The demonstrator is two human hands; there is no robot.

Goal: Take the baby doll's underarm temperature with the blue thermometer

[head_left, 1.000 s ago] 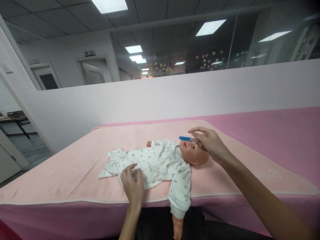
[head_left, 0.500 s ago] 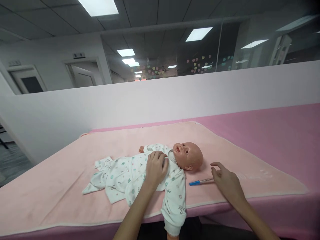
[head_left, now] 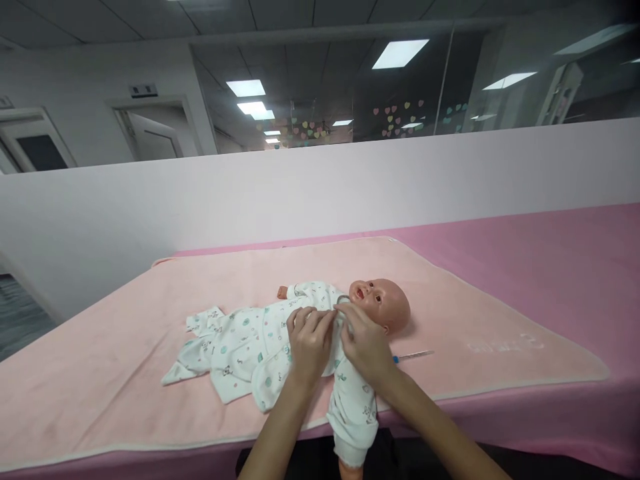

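A baby doll [head_left: 383, 303] lies on its back, its head to the right, dressed in a white printed baby outfit [head_left: 240, 337]. My left hand [head_left: 311, 340] rests on the doll's chest, its fingers curled and closed on the front of the outfit. Close beside it, my right hand [head_left: 367, 343] pinches the cloth just below the collar. The fingertips of both hands nearly meet there, and the bit of cloth between them is mostly hidden. Right of my right hand lies a slim rod with a blue end [head_left: 415, 355], partly covered by that hand.
A peach blanket [head_left: 120, 333] lies under the doll on a pink-covered table [head_left: 565, 260]. One sleeved doll arm [head_left: 353, 413] hangs over the near edge. A low white partition [head_left: 320, 193] with glass above it runs along the back.
My right hand has moved left from beside the rod to the doll's collar, leaving the rod on the blanket. My left hand stays on the chest. The view has shifted slightly.
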